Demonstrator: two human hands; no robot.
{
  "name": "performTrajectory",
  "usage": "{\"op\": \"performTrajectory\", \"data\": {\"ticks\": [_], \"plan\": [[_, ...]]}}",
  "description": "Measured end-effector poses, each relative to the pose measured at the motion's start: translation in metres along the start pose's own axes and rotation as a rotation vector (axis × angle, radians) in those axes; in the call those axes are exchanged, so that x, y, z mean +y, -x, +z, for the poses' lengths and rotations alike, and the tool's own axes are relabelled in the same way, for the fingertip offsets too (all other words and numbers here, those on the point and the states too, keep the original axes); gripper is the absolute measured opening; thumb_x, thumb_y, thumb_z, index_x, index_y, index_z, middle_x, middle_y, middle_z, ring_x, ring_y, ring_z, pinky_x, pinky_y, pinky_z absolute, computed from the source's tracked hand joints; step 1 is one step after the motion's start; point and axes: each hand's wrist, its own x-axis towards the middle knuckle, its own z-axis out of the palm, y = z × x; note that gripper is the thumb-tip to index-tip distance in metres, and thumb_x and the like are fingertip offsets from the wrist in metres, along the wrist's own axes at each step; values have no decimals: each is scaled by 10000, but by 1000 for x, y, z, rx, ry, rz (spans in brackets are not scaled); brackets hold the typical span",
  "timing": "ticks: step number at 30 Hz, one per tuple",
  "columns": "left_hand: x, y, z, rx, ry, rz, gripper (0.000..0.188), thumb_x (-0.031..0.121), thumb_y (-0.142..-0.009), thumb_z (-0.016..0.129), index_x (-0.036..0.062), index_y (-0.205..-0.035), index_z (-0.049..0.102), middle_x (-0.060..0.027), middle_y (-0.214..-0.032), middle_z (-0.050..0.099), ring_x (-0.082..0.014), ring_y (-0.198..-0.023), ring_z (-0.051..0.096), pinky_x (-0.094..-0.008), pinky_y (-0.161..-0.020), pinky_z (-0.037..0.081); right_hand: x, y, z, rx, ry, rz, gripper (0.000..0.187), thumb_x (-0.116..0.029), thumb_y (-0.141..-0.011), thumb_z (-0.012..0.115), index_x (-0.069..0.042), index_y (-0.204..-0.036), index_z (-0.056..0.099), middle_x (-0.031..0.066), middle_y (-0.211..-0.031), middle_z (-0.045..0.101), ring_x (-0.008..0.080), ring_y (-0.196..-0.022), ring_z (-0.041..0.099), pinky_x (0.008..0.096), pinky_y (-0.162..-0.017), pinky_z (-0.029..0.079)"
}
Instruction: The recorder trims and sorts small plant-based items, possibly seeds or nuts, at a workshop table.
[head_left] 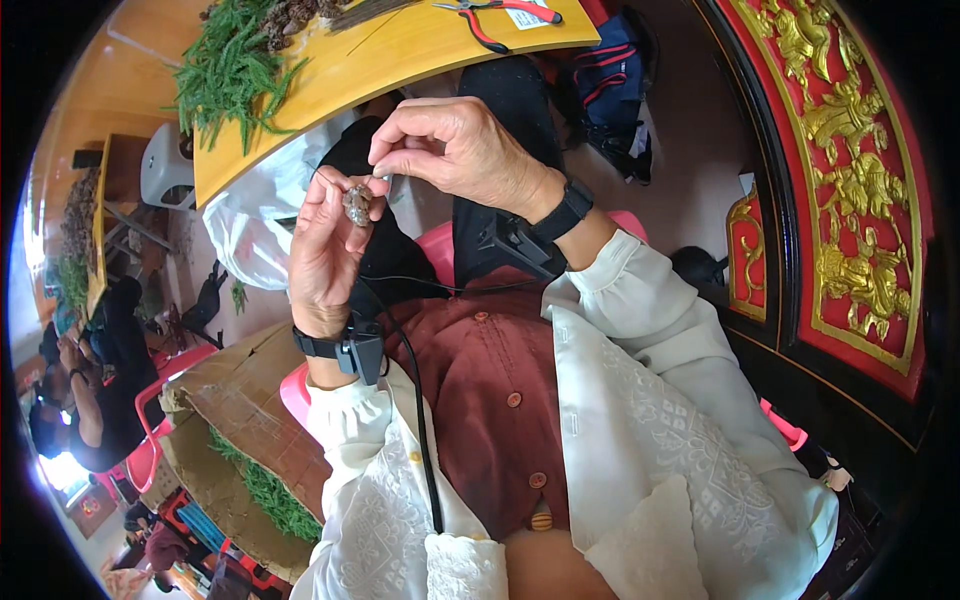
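Several people (112, 435) in dark clothing gather at far left, near a reddish-pink chair (143, 465). Next comes a pale grey stool (163, 165), and lower down an open cardboard box (260, 410) with green foliage (270, 497) inside. Above it, feathery green sprigs (225, 80) spread over the left end of a yellow table (370, 62), their tips hanging past its edge, with brown cones (290, 18) heaped just beside them. A white plastic bag (245, 240) slumps below the table's edge. At centre, over the wearer's dark-trousered lap, the left hand (325, 235) holds a small, brownish, cone-like piece (357, 204) (glossy in the light) against its fingers. Touching or just beside it, the right hand (465, 150) brings thumb and forefinger together in a narrow pinch; whether anything thin sits between those tips cannot be told. Both wrists carry black straps with dark devices. Beyond the right hand, red-and-black pliers (488, 18) lie with handles spread near the table's right end. A dark blue bag (610, 85) with red trim rests on the floor farther right, and a red panel (845, 125) carved with gilded figures fills the far right.
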Motion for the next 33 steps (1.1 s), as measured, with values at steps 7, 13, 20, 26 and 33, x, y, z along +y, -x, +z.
{"op": "performTrajectory", "data": {"ticks": [7, 13, 20, 26, 33], "plan": [[-1, -2, 3, 48, 134, 60, 145, 183, -976, 493, 41, -1007, 504, -216, -1052, 598, -169, -803, 512, -155, -538, 385, 17, -1, 5, 135, -294, 231, 198, -78, -849, 668, -16, -1036, 644, 21, -869, 652, 64, -736, 603, 201, -634, 470], [1, 2, 9, 117, 116, 100, 147, 179, -974, 500, 35, -1001, 507, -212, -1032, 606, -157, -791, 510, -155, -537, 381, 10, 1, -2, -131, -515, 519, 231, -158, -880, 653, -24, -1069, 648, 8, -862, 642, 54, -767, 592, 159, -613, 427], [-5, -2, 18, 145, 28, 79, 144, 180, -964, 522, 36, -972, 528, -185, -986, 622, -142, -755, 511, -158, -535, 378, 11, 2, 10, 31, -532, 358, 218, -185, -890, 644, -30, -1042, 664, 9, -883, 622, 57, -737, 576, 180, -627, 431], [-13, -3, 24, 313, -301, 86, 123, 176, -930, 585, 53, -919, 585, -74, -893, 649, -82, -681, 501, -155, -538, 357, -3, 0, 9, 27, -284, 217, 190, -199, -870, 663, -43, -977, 678, 40, -977, 597, 97, -789, 595, 226, -717, 471], [-14, -6, 23, 323, -440, 48, 107, 153, -915, 604, 61, -968, 615, -34, -844, 655, -50, -666, 504, -168, -539, 353, 3, 0, 15, 119, -135, 38, 151, -177, -844, 681, -32, -886, 677, 57, -1012, 591, 141, -897, 598, 255, -780, 478]]}}
